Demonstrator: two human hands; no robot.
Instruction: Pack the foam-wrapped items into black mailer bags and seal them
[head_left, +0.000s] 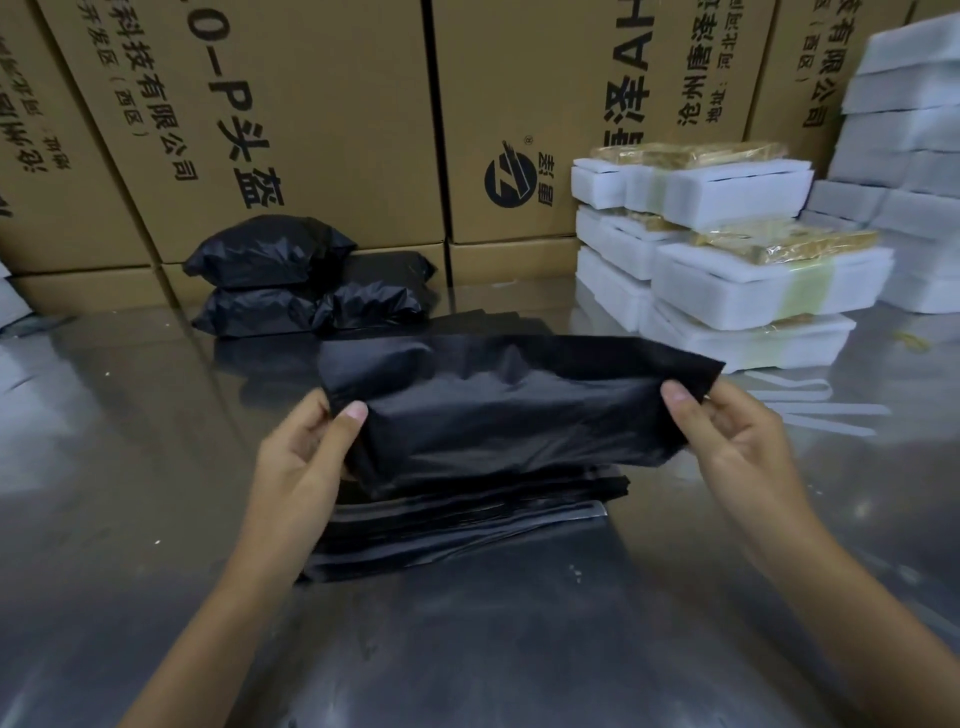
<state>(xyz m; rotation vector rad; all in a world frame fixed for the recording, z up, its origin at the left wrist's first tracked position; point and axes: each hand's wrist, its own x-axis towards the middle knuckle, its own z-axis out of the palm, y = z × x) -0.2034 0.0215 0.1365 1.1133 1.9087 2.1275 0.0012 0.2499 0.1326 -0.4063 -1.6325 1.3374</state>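
A black mailer bag (498, 410) bulges with something inside and is held just above the table at centre. My left hand (306, 452) pinches its left edge with the thumb on top. My right hand (727, 431) pinches the right edge the same way. Under the bag lies a flat stack of empty black mailer bags (457, 525). Foam-wrapped items (727, 270) in white foam with gold contents are stacked at the right. Three filled black bags (291, 280) are piled at the back left.
Large brown cardboard boxes (291, 119) form a wall along the back. More white foam pieces (909, 130) tower at the far right. White paper strips (810, 405) lie by my right hand. The shiny metal table (130, 467) runs across the whole view.
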